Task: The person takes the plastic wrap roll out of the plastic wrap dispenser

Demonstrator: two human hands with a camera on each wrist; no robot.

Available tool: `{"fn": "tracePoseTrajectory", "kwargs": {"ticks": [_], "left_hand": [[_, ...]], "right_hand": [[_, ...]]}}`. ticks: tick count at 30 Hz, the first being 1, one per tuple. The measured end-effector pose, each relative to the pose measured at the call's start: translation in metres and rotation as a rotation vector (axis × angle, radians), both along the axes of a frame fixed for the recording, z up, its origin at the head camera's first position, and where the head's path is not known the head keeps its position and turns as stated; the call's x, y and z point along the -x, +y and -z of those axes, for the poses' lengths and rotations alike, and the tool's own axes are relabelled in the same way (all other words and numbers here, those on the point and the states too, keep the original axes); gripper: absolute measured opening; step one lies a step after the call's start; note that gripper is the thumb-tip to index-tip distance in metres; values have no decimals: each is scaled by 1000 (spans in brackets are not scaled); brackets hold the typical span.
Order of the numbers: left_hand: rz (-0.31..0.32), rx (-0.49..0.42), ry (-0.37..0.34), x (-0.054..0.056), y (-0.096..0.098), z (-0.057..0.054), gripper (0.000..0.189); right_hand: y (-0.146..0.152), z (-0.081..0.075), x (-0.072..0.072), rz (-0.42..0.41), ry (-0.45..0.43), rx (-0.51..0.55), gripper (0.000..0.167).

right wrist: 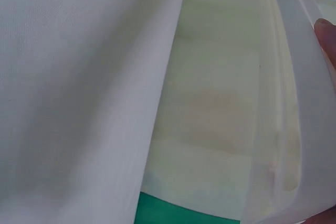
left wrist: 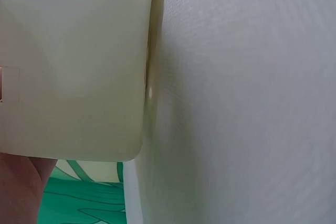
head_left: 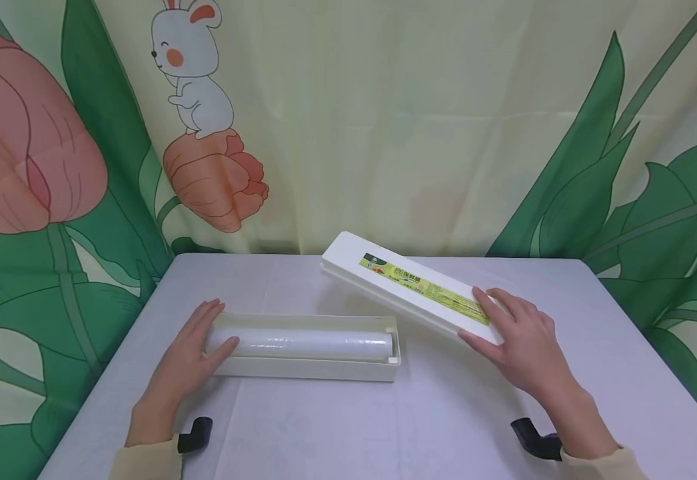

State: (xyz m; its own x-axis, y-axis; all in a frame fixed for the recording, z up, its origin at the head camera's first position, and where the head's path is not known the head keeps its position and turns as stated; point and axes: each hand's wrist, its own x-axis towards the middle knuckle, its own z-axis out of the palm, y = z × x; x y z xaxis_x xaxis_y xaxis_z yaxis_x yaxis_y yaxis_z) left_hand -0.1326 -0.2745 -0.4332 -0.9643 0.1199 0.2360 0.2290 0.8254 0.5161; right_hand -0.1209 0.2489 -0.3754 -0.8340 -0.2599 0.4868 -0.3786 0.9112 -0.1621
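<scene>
A long white box (head_left: 300,369) lies uncovered on the table, with a roll of cling film (head_left: 324,345) inside it. My left hand (head_left: 183,360) holds the box's left end, thumb on the near side and fingers on the far side. From the left wrist, the box's plain end wall (left wrist: 73,77) fills much of the picture. My right hand (head_left: 522,343) grips the right end of the white lid (head_left: 408,287), which bears a yellow-green label. The lid is raised off the table and slants, its left end farther back. Its underside rim (right wrist: 310,93) shows in the right wrist view.
A white cloth covers the table (head_left: 324,433). Behind its far edge hangs a curtain (head_left: 384,133) printed with a rabbit, tulips and green leaves. Black wrist mounts (head_left: 195,435) sit by both sleeves.
</scene>
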Motion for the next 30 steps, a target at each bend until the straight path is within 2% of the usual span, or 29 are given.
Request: {"fn": "tracePoseTrajectory", "kwargs": {"ticks": [7,17,30], "left_hand": [[-5,-3,4,-1,1,2,76],[-2,1,1,3,3,2,76],[-31,-43,-64,2,-2,3,82]], "right_hand": [[9,5,-3,26,18,17,78],[23,5,-9,93,-19,24,78],[38,9,-15,167,-73,28,80]]}}
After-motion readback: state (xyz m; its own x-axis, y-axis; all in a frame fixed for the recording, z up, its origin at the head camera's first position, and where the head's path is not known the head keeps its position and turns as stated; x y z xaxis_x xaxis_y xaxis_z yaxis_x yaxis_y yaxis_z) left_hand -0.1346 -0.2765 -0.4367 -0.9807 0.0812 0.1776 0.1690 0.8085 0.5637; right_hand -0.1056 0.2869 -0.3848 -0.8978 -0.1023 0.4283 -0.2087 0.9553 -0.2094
